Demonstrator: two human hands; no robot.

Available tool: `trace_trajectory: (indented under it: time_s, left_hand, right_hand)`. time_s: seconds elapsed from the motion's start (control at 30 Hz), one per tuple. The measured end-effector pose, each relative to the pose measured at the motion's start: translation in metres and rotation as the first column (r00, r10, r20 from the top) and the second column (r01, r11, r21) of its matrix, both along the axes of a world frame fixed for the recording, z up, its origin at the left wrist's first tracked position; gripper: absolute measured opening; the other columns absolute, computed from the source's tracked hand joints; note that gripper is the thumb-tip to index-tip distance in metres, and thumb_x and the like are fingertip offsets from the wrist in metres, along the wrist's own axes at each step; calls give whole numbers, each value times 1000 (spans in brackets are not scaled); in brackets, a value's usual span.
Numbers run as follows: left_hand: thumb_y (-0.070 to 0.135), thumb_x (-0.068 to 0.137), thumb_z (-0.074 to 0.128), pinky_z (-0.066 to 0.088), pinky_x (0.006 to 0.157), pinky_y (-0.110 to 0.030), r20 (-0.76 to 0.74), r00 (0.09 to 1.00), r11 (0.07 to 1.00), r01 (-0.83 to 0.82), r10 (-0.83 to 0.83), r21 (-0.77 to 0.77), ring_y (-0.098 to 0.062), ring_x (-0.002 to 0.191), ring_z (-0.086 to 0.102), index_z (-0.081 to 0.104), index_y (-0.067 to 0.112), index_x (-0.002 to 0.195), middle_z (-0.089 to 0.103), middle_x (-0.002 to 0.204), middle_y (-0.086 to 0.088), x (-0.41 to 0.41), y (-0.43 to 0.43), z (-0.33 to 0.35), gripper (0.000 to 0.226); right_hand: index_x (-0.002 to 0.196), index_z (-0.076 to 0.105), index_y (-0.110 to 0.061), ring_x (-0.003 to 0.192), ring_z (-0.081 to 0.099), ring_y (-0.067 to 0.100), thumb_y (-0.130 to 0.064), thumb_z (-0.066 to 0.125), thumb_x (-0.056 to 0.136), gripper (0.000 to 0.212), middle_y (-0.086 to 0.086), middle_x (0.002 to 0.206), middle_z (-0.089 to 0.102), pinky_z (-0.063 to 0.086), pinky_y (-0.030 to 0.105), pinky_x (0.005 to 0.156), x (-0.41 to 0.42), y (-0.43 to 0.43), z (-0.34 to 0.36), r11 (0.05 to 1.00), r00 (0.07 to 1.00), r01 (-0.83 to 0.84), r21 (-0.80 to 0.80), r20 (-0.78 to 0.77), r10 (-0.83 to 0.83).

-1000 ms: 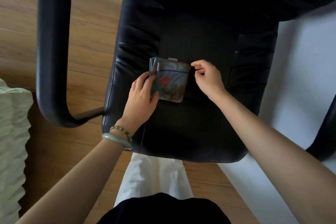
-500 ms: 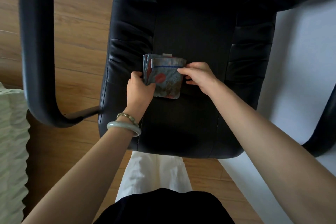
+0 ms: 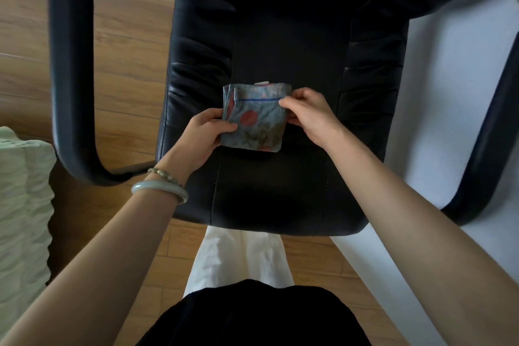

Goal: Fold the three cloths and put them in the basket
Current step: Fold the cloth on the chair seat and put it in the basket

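Both hands have closed onto the folded grey-blue terry cloth with red spots (image 3: 255, 123) since a second ago, when the left hand (image 3: 205, 137) lay flat on top of it and the right hand (image 3: 309, 112) hung curled just off its right edge. Largest in view is the black padded leather chair seat (image 3: 280, 191), flanked by a curved black armrest on the left (image 3: 73, 64) and its twin on the right (image 3: 488, 121), over a brown wood-plank floor (image 3: 126, 50). Pale green ribbed bedding (image 3: 22, 219) (or a cushion, hard to say) fills the left edge, and white trousers (image 3: 238, 258) show below the seat's front. The cloth sits at the middle of the seat as a small square, several layers thick; whether it rests on the leather or is slightly raised cannot be told. The left hand's grip pinches the cloth's left edge, thumb on top; the right hand's grip pinches the upper right corner with thumb and curled fingers. On the left wrist are a pale green stone bangle (image 3: 160, 189) and a thin beaded bracelet (image 3: 165, 174). A small white tag (image 3: 262, 82) peeks from the cloth's far edge.
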State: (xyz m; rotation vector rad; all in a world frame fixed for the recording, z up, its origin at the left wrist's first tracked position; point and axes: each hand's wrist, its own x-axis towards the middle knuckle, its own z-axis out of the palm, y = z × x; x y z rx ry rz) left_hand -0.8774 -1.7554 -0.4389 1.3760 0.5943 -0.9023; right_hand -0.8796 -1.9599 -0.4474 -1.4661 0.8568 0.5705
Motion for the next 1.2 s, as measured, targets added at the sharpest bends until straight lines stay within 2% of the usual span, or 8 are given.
trace_trajectory:
  time_s: [0.2, 0.37, 0.47, 0.6, 0.73, 0.93, 1.0, 1.2]
  left_hand:
    - [-3, 87, 55, 53, 89, -38, 66, 994, 978, 97, -86, -186, -28, 105, 64, 59, 10, 110, 68, 107, -13, 7, 3, 58, 27]
    - [7, 78, 60, 55, 83, -34, 130, 980, 945, 179, -149, -274, -26, 105, 64, 58, 11, 112, 68, 108, -10, 13, -1, 129, 34]
    - [9, 77, 59, 53, 89, -37, 161, 968, 913, 235, -191, -333, -26, 105, 62, 58, 12, 111, 67, 109, -11, 11, -5, 173, 34]
    - [13, 68, 68, 55, 84, -36, 186, 946, 860, 321, -267, -397, -27, 105, 62, 58, 11, 113, 64, 113, -13, 11, -14, 228, 46]
    - [5, 75, 59, 56, 80, -35, 225, 906, 803, 422, -359, -420, -25, 102, 63, 61, 13, 107, 66, 109, -9, 10, -26, 271, 34]
    - [2, 76, 54, 56, 82, -36, 275, 796, 659, 602, -539, -451, -24, 101, 64, 65, 16, 103, 66, 108, -8, 2, -39, 318, 33]
    - [3, 74, 56, 56, 80, -35, 297, 746, 598, 659, -596, -456, -23, 99, 65, 64, 16, 103, 67, 107, -6, -5, -40, 333, 33]
    - [2, 72, 60, 56, 77, -33, 345, 565, 391, 799, -750, -457, -21, 98, 66, 62, 15, 107, 67, 108, -6, -39, -46, 369, 38]
  right_hand:
    - [85, 50, -11, 88, 66, 19, -6, 61, 87, 12, 9, 96, 64, 57, 37, 81, -7, -16, 79, 990, 992, 89, 110, 78, -98]
    - [86, 51, -10, 92, 65, 22, -4, 59, 88, 10, 9, 97, 64, 56, 41, 82, -23, -25, 157, 965, 971, 171, 201, 132, -199]
    - [85, 53, -11, 89, 65, 22, -6, 59, 87, 9, 9, 95, 64, 56, 39, 75, -37, -31, 204, 951, 956, 201, 236, 166, -243]
    - [86, 52, -11, 83, 65, 19, -7, 59, 88, 8, 7, 92, 63, 54, 35, 67, -59, -37, 266, 937, 930, 251, 242, 209, -303]
    - [81, 50, -14, 84, 63, 21, -7, 59, 88, 13, 7, 92, 62, 56, 42, 76, -86, -39, 319, 906, 882, 352, 235, 240, -405]
    - [83, 50, -11, 56, 64, 7, -4, 56, 89, 11, 2, 76, 61, 54, 32, 60, -141, -24, 379, 827, 760, 522, 208, 327, -561]
    - [81, 50, -10, 52, 61, 6, -3, 55, 89, 12, -1, 68, 60, 54, 32, 60, -163, -12, 393, 787, 704, 583, 202, 357, -614]
    - [88, 53, -8, 67, 60, 14, -6, 57, 89, 4, 5, 82, 58, 55, 32, 61, -239, 26, 423, 635, 537, 754, 166, 400, -743]
